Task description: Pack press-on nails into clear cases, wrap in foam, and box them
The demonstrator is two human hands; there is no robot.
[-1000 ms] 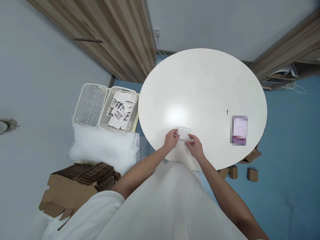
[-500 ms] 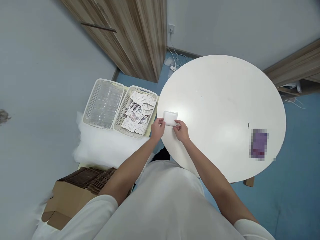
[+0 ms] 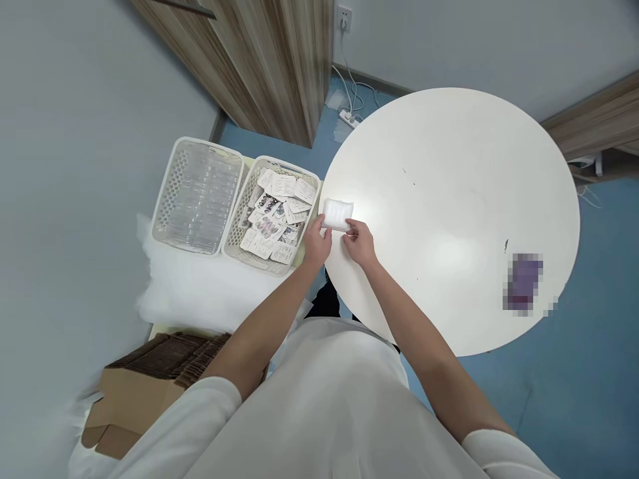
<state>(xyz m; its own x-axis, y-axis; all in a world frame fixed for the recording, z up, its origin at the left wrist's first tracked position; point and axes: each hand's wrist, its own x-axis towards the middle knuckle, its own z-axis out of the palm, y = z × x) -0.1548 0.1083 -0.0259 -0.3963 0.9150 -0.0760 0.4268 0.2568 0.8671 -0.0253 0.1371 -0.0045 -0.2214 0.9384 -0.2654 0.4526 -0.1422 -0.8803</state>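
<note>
A small white packet (image 3: 338,213), which looks wrapped in soft foam or padded sheet, is at the left edge of the round white table (image 3: 464,193). My left hand (image 3: 318,243) grips its lower left corner, thumb and fingers closed on it. At the lower right corner, my right hand (image 3: 360,243) pinches the packet between thumb and fingers. What lies inside the wrapping is hidden.
Left of the table stand a white basket (image 3: 272,267) of printed cards and another basket (image 3: 160,199) of clear plastic cases. White foam sheeting (image 3: 210,286) lies before them, near a cardboard box (image 3: 132,399) of brown pieces. A blurred purple object (image 3: 524,283) rests at the table's right.
The packet has turned slightly and its face looks more ridged. Both hands still hold its near corners, with the left fingers shifted up along its side. The camera view has shifted a little.
</note>
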